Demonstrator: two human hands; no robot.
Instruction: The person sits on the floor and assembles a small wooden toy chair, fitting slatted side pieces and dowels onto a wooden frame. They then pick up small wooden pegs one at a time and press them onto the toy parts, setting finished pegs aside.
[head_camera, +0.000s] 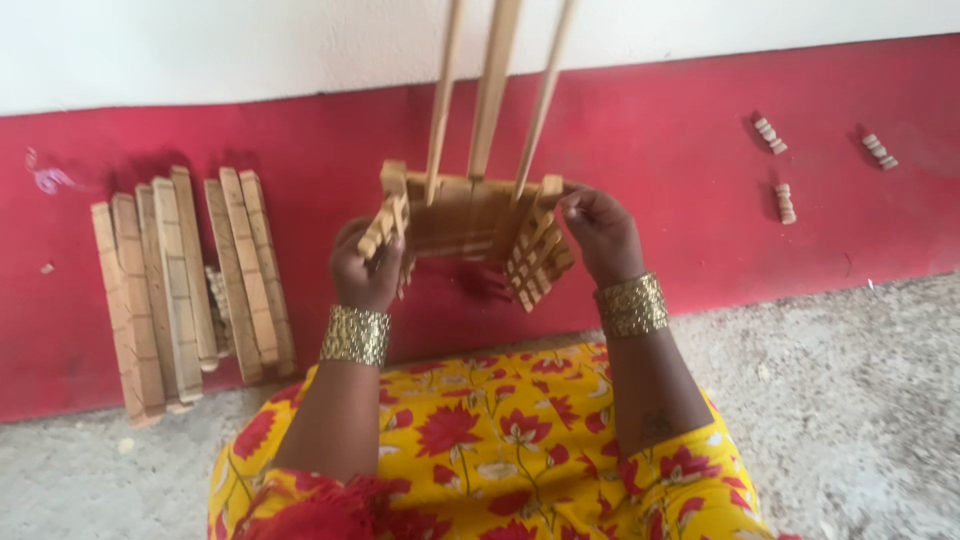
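I hold a small wooden slatted frame (465, 215) up in front of me, over a red floor strip. My left hand (367, 268) grips its left side piece, made of short crossed slats. My right hand (598, 232) grips the right side piece, which tilts outward. Three long thin wooden rods (492, 85) rise from the frame toward the white wall. Both wrists wear wide gold bangles. My lap in yellow cloth with red flowers (490, 450) fills the bottom of the view.
A row of several flat wooden slats (185, 285) lies on the red floor at the left. Three small turned wooden pegs (785, 202) lie on the red strip at the right. Grey speckled floor (850, 400) spreads at the lower right.
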